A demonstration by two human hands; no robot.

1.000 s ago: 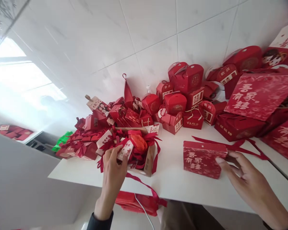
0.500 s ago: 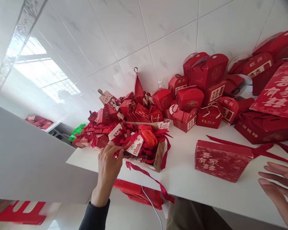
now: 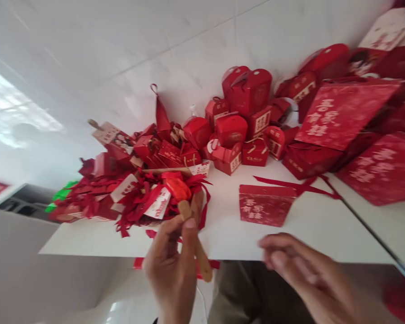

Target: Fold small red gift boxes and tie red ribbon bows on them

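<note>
My left hand (image 3: 175,256) is closed on a tan strap (image 3: 202,258), a flat strip with rounded ends, pinched between thumb and fingers in front of the table's edge. Behind it an open cardboard box (image 3: 197,204) holds a heap of red ribbons (image 3: 148,198), white printed tags (image 3: 158,203) and an orange-red bundle (image 3: 178,186). My right hand (image 3: 303,270), a little blurred, hovers with loosely bent fingers and nothing visible in them. Just beyond it a red gift box (image 3: 266,204) with white characters stands upright on the white table (image 3: 222,234). A red ribbon (image 3: 310,186) lies behind that box.
Many red gift boxes (image 3: 229,128) are piled along the tiled wall. Larger red boxes (image 3: 347,114) lie at the right. A gap between table sections (image 3: 367,225) runs at the right. Green pieces (image 3: 62,193) sit by the far left end.
My left hand has come away from the ribbon box, rightward and nearer, now with the tan strap. My right hand has moved left toward it. The view has turned to the right.
</note>
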